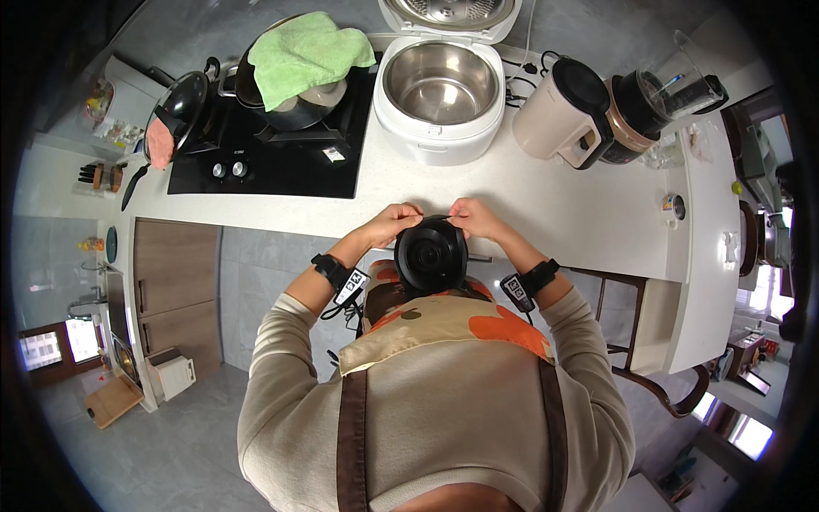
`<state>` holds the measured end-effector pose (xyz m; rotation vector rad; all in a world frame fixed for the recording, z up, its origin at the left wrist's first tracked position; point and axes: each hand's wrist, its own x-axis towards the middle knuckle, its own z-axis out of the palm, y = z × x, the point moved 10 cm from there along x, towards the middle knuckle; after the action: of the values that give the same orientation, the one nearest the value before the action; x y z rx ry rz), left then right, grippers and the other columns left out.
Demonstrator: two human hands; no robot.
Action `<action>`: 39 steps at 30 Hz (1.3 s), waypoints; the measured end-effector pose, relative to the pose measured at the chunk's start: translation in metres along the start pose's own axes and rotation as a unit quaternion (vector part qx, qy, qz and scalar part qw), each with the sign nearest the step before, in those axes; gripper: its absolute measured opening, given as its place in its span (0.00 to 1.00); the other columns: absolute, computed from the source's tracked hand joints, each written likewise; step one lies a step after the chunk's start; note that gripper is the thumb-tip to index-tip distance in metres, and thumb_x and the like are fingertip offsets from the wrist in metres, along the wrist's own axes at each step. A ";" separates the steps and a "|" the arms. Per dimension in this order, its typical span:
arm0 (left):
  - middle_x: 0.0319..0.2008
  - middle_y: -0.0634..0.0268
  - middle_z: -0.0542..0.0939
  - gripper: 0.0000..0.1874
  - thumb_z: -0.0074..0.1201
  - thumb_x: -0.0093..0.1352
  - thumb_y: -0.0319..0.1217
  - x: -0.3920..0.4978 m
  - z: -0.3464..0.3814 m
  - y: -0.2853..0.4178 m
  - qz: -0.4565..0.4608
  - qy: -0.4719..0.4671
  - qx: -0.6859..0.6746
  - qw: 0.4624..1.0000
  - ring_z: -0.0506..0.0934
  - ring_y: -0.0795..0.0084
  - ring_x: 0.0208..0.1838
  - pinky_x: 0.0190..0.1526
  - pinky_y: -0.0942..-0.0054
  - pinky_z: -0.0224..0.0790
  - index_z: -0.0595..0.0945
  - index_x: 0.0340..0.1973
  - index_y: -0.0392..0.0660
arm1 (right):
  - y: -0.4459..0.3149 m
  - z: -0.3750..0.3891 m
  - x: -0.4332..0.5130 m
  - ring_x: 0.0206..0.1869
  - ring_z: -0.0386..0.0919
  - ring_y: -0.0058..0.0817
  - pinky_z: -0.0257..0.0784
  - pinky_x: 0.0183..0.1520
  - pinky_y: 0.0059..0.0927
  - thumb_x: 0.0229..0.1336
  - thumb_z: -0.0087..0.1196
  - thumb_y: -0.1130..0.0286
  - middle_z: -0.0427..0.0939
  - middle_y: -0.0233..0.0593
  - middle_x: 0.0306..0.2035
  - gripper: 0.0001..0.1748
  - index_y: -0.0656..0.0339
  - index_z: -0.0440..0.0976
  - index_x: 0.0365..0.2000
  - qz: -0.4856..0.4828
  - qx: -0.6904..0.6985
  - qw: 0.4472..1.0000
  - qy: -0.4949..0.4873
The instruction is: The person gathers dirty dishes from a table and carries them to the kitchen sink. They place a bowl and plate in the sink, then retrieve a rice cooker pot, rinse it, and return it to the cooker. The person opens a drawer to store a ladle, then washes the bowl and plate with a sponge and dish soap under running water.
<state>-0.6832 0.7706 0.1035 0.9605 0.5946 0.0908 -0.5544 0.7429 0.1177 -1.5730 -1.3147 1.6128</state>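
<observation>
A black round object (430, 259) with concentric rings is in front of me, over the counter's front edge and my apron; what it is exactly I cannot tell. My left hand (393, 224) pinches its far rim on the left, thumb and fingers together. On the right of the same rim, my right hand (472, 219) pinches a thin dark edge. Beyond my hands stands a white rice cooker (441, 148) with its lid (451, 14) raised. Its steel inner pot (441, 83) shows no food.
Left, a black gas hob (288, 169) carries a pot (301, 118) under a green towel (307, 54) and a lidded pan (185, 102) with a pink cloth (160, 142). Right stand a beige jug (544, 121), a blender (630, 121) and a can (674, 207). A chair (688, 397) stands lower right.
</observation>
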 end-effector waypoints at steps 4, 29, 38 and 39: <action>0.37 0.66 0.74 0.14 0.50 0.67 0.33 -0.006 0.005 0.001 -0.041 0.021 -0.081 0.996 0.73 0.79 0.39 0.41 0.81 0.68 0.72 0.46 0.40 | 0.012 0.005 0.003 0.20 0.70 0.18 0.66 0.20 0.20 0.52 0.53 0.75 0.73 0.34 0.21 0.07 0.67 0.70 0.32 0.029 0.057 0.998 -0.029; 0.42 0.60 0.77 0.23 0.39 0.56 0.13 -0.040 0.002 0.014 0.055 0.167 0.082 0.981 0.74 0.74 0.45 0.50 0.77 0.65 0.73 0.48 0.33 | 0.009 0.031 -0.073 0.25 0.65 0.18 0.64 0.30 0.21 0.40 0.54 0.79 0.67 0.28 0.21 0.15 0.63 0.64 0.32 -0.026 -0.014 0.998 0.059; 0.41 0.59 0.77 0.23 0.36 0.55 0.14 -0.039 -0.029 0.047 0.171 0.259 0.076 0.948 0.75 0.74 0.43 0.49 0.79 0.65 0.73 0.47 0.32 | -0.021 -0.003 -0.061 0.31 0.69 0.14 0.65 0.33 0.17 0.48 0.53 0.81 0.71 0.30 0.28 0.14 0.66 0.65 0.37 -0.155 0.203 0.956 0.147; 0.41 0.59 0.77 0.23 0.36 0.55 0.14 -0.040 -0.032 0.045 0.164 0.274 0.066 0.945 0.75 0.74 0.43 0.49 0.79 0.65 0.73 0.47 0.32 | -0.024 -0.005 -0.060 0.30 0.69 0.14 0.65 0.33 0.16 0.49 0.54 0.80 0.71 0.30 0.28 0.13 0.66 0.66 0.37 -0.153 0.175 0.960 0.153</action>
<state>-0.7248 0.8079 0.1427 1.1663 0.9544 0.6398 -0.5446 0.7009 0.1658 -1.2694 -0.9856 1.2662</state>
